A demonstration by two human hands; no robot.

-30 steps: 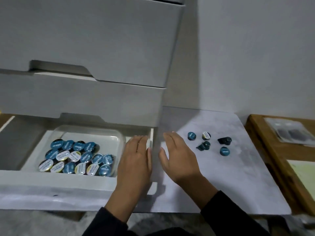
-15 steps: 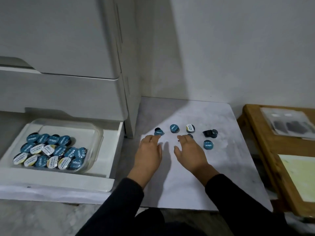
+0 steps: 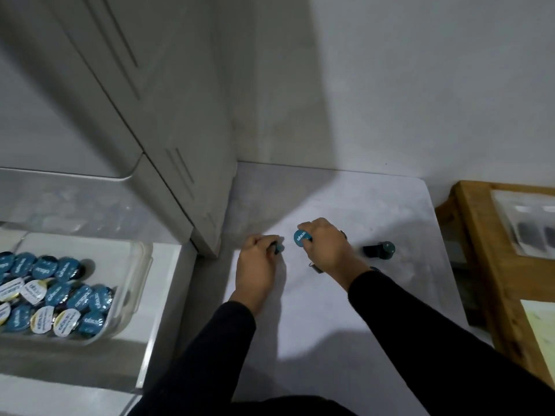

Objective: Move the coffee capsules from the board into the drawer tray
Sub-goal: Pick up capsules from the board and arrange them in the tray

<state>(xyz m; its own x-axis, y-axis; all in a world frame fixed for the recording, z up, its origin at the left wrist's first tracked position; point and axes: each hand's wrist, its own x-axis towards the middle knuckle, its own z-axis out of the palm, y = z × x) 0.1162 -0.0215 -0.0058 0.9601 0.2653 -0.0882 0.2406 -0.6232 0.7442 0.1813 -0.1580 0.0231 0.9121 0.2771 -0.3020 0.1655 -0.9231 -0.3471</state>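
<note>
On a pale marbled board (image 3: 345, 319), the left hand (image 3: 256, 267) pinches a small dark capsule (image 3: 277, 247); the right hand (image 3: 329, 246) grips a round teal-lidded capsule (image 3: 301, 237). Another capsule (image 3: 379, 250) lies tipped at three o'clock. The clear plastic tray (image 3: 132, 283), at nine o'clock, holds many foil-lidded capsules (image 3: 57, 295).

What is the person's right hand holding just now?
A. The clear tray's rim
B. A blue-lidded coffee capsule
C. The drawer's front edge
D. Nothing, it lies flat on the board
B: the right hand has its fingers curled round a blue-lidded capsule above the pale board, well away from the clear tray in the drawer.
</note>
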